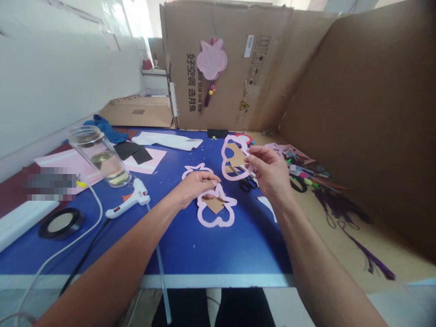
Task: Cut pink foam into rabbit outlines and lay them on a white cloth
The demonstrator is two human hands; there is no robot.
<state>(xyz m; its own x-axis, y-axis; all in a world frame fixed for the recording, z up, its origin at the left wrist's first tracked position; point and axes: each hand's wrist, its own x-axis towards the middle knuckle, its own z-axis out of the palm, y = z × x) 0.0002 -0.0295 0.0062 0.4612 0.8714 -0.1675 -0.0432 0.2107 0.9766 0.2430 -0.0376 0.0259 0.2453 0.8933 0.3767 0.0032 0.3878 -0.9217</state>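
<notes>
My left hand [195, 187] is closed in a pinch at the top of a pink paper outline [200, 213], a hollow rounded shape with pointed tips. My right hand [269, 169] pinches the side of a second pink outline [225, 170], raised above the table. Partly hidden behind my left hand is a third pink outline [188, 170]. Brown cardboard pieces [215, 205] show through the openings of the two held outlines. Black-handled scissors [248, 183] lie below my right hand's fingers.
A white hot glue gun [131, 200], a glass jar [102, 156] and black tape [61, 223] are on the left. Purple tassels [340, 206] and small craft parts lie right. Cardboard walls [272, 68] enclose the back and right; a pink ornament [211, 60] hangs there.
</notes>
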